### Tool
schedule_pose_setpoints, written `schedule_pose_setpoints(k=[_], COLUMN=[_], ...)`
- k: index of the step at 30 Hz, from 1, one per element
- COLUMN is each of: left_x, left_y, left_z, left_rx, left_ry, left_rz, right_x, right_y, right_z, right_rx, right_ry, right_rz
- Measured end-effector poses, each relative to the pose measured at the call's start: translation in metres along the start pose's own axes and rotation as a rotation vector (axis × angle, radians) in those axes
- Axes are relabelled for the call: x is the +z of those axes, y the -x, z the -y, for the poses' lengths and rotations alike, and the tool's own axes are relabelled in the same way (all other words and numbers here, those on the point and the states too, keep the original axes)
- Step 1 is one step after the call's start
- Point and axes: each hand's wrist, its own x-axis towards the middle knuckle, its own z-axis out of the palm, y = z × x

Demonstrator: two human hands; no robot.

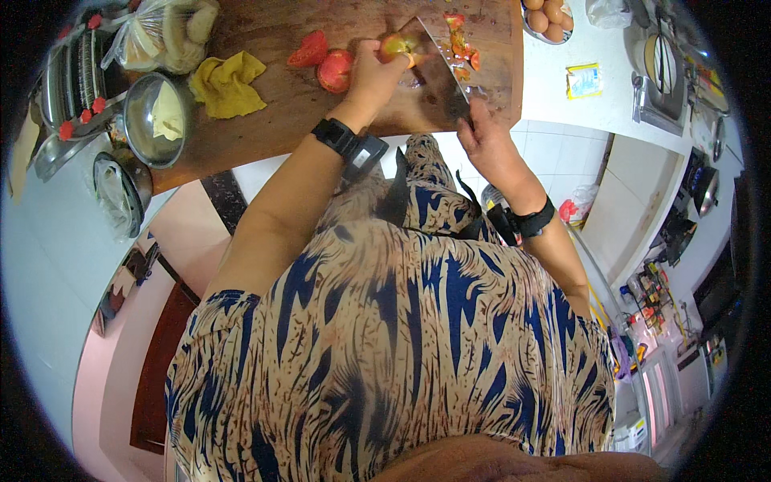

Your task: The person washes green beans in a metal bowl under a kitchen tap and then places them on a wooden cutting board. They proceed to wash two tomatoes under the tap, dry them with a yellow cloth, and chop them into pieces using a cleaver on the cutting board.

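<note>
My left hand (374, 71) grips a greenish-red tomato (394, 46) on a wooden cutting board (265, 141). In my right hand (485, 134) is the handle of a broad-bladed kitchen knife (438, 75). Its blade stands close against the tomato's right side; I cannot tell whether it has entered the flesh. Left of my left hand lie a red tomato half (335, 71) and a red tomato wedge (308, 49). Tomato scraps (461, 47) are scattered to the right of the blade, on the wet board.
At the left are a yellow cloth (229, 84), a metal bowl (135, 120) with something pale inside, and a plastic bag of food (171, 33). A bowl of eggs (547, 21) and a yellow-edged packet (583, 81) sit on the white counter (545, 99) at the right.
</note>
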Motion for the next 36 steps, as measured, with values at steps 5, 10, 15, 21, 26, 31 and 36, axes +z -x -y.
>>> schedule_pose_setpoints(k=[5,10,15,21,26,31,36], left_x=[0.009,0.01,-0.005,-0.017,-0.012,-0.007,-0.005], left_y=[0.006,0.013,0.031,0.043,0.045,0.044,0.046], left_z=[0.005,-0.027,-0.032,-0.061,-0.069,-0.074,-0.079], left_rx=[0.077,0.01,-0.113,-0.1,-0.045,0.014,0.144], left_ry=[-0.122,-0.02,0.527,0.688,0.648,0.66,0.458], left_rz=[-0.032,0.137,0.237,0.399,0.452,0.495,0.464], right_x=[0.017,0.047,0.022,-0.001,-0.018,-0.015,-0.022], right_y=[-0.024,-0.04,-0.023,0.015,0.034,0.036,0.038], right_z=[-0.014,-0.039,-0.032,-0.028,-0.004,0.001,0.0], right_rx=[0.004,0.01,0.125,0.295,0.403,0.43,0.473], right_ry=[0.105,0.074,-0.045,-0.477,-0.82,-0.891,-0.873], right_rz=[0.072,-0.026,-0.108,-0.108,-0.091,-0.119,-0.063])
